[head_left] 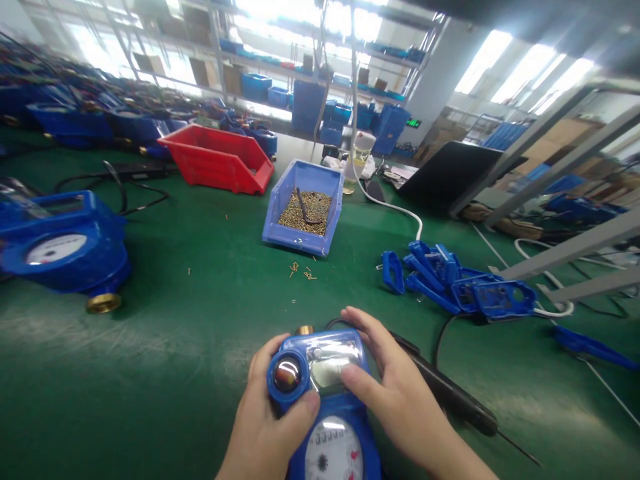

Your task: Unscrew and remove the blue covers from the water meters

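Observation:
A blue water meter (327,405) with a round white dial, a clear display window and a brass fitting lies at the bottom middle, between both hands. My left hand (273,407) grips its left side, thumb beside the round dark lens. My right hand (395,387) wraps the right side of the display housing, with its thumb on the window and fingers along the far edge. To the right of that hand rests a black electric screwdriver (450,393), its thin bit pointing to the lower right. The undersides of the fingers are hidden.
A blue bin (303,243) of small brass screws holds a dark bent hex key; loose screws (310,273) lie before it. Behind stands a red bin (215,163). Blue plastic covers (450,280) are piled at right; another water meter (65,247) sits left. A metal frame (565,247) rises at right.

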